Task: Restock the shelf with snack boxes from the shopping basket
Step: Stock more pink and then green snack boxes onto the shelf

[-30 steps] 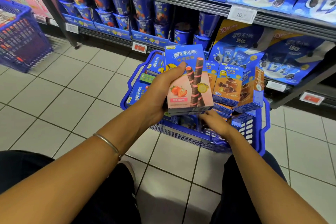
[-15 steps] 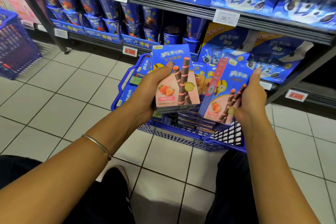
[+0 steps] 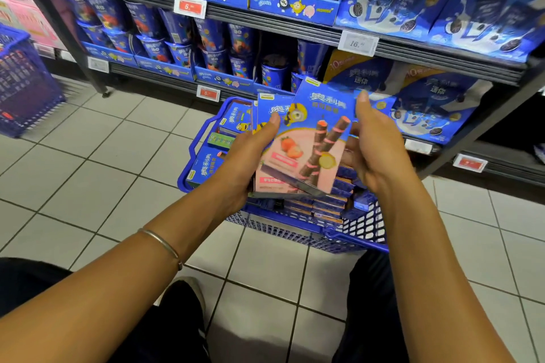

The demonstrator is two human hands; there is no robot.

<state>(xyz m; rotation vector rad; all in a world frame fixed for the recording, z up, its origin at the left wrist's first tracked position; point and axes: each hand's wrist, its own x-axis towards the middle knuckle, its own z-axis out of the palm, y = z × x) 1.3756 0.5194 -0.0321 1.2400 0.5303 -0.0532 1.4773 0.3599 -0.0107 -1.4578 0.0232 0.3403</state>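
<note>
1. Left hand (image 3: 250, 156) gripped a stack of snack boxes (image 3: 267, 183), thumb laid across the front.
2. Right hand (image 3: 374, 150) pinched a strawberry snack box (image 3: 315, 141), tilted against that stack, thumb up along its edge.
3. Both were held above a blue basket (image 3: 295, 216) of boxes on the floor (image 3: 118, 171), near the shelf (image 3: 383, 50).

Both forearms are bare as far as the frame shows: left forearm (image 3: 118, 283) lower left, right forearm (image 3: 427, 259) lower right. Bare too: left grip (image 3: 250, 153), right grip (image 3: 374, 150), mid-frame.

One thin metal bangle (image 3: 160, 244) on the left arm, centre-left. Silver-grey, a plain narrow band.

Trousers dark, near black, plain cloth. Left leg (image 3: 26, 283) at the lower left edge, right leg (image 3: 368, 303) lower centre-right.

Bottom centre, between the legs: part of a shoe (image 3: 193, 289). Pale grey edge, blurred, the rest hidden by dark cloth.
</note>
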